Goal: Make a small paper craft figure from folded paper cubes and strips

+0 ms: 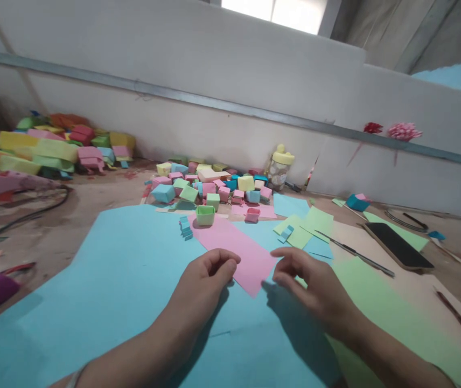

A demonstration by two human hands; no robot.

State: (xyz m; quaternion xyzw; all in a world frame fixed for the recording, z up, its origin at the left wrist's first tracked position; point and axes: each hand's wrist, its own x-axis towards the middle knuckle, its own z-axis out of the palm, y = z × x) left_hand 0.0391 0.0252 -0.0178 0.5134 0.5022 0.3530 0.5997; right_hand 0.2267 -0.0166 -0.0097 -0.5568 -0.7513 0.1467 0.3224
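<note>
A pink paper strip (244, 250) lies aslant on a large blue sheet (133, 280). My left hand (210, 272) is over the strip's left edge, thumb and forefinger pressed together; whether anything is pinched there I cannot make out. At the strip's right corner my right hand (309, 280) has its thumb and forefinger apart, with nothing visible between them. Beyond the strip's far end stand a small open green paper box (205, 215) and a smaller pink one (252, 215). A folded blue paper piece (186, 228) is left of the strip.
Small paper boxes (214, 188) crowd the wall side near a yellow-lidded jar (279, 168). To the right are a craft knife (355, 252), a phone (398, 245) and green sheets (392, 312). A pink glue gun (12, 183) with its cord is at left.
</note>
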